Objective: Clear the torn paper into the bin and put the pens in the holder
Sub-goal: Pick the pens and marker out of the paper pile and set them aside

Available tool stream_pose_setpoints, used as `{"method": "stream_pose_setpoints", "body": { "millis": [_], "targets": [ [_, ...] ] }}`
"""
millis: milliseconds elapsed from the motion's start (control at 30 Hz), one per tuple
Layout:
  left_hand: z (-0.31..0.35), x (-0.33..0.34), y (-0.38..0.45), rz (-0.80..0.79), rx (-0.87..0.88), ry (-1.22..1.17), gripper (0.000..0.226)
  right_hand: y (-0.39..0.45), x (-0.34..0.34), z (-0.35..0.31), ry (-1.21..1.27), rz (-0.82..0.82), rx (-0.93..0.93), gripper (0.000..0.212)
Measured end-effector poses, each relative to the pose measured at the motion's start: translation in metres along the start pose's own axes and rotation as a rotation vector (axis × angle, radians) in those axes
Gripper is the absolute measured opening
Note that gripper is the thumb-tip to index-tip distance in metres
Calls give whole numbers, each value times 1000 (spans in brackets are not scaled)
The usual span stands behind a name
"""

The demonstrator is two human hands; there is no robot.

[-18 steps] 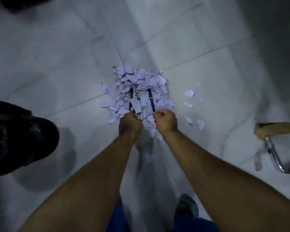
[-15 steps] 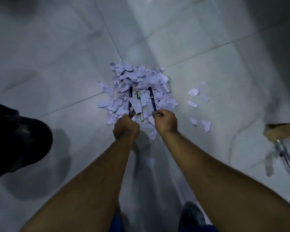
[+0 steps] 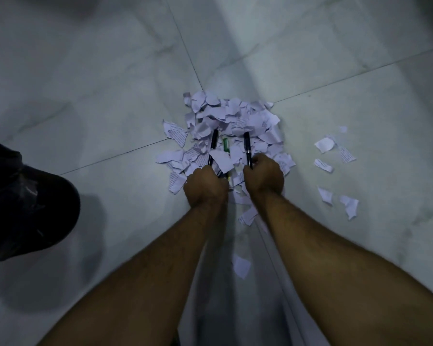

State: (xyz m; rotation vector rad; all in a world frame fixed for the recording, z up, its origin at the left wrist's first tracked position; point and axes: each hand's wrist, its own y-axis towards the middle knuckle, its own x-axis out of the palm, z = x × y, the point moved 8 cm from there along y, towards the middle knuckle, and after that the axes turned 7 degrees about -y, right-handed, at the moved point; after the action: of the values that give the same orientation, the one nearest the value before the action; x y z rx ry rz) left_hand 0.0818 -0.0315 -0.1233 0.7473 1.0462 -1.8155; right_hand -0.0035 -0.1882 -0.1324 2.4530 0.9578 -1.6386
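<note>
A heap of torn white paper [image 3: 231, 121] lies on the tiled floor ahead of me. Three pens rest on it: a black pen [image 3: 213, 146] on the left, a green pen [image 3: 226, 145] in the middle, a black pen [image 3: 247, 147] on the right. My left hand [image 3: 205, 187] is closed at the near end of the left black pen. My right hand [image 3: 264, 174] is closed on the near end of the right black pen. Both fists hide the pens' lower ends.
Loose scraps [image 3: 335, 156] lie scattered to the right, and one piece [image 3: 241, 267] sits between my forearms. A black bin bag [image 3: 23, 208] bulges at the left edge. Pale floor tiles [image 3: 110, 83] spread all around.
The view has shifted so the chair at the right edge is out of frame. My right hand has moved forward onto the right black pen's end; my left hand stays on the left pen.
</note>
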Motion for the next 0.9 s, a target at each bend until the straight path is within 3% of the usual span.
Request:
{"method": "stream_pose_setpoints", "body": {
  "millis": [133, 267, 400, 600, 767, 900],
  "targets": [
    [8, -20, -5, 4, -83, -231, 30, -9, -12, 2, 120, 17, 109, 19],
    [21, -39, 7, 58, -24, -358, 21, -19, -14, -5, 253, -3, 127, 22],
    [15, -29, 26, -14, -78, -362, 28, -23, -1, -15, 302, -85, 118, 20],
    [0, -23, 28, -16, -149, -383, 26, -25, 19, 1, 350, -165, 169, 37],
    [-6, -22, 28, -29, -166, -390, 25, -33, 11, -11, 254, -178, 93, 19],
    [-7, -25, 32, 6, -174, -395, 24, -30, 12, -16, 231, -147, 61, 17]
  ]
}}
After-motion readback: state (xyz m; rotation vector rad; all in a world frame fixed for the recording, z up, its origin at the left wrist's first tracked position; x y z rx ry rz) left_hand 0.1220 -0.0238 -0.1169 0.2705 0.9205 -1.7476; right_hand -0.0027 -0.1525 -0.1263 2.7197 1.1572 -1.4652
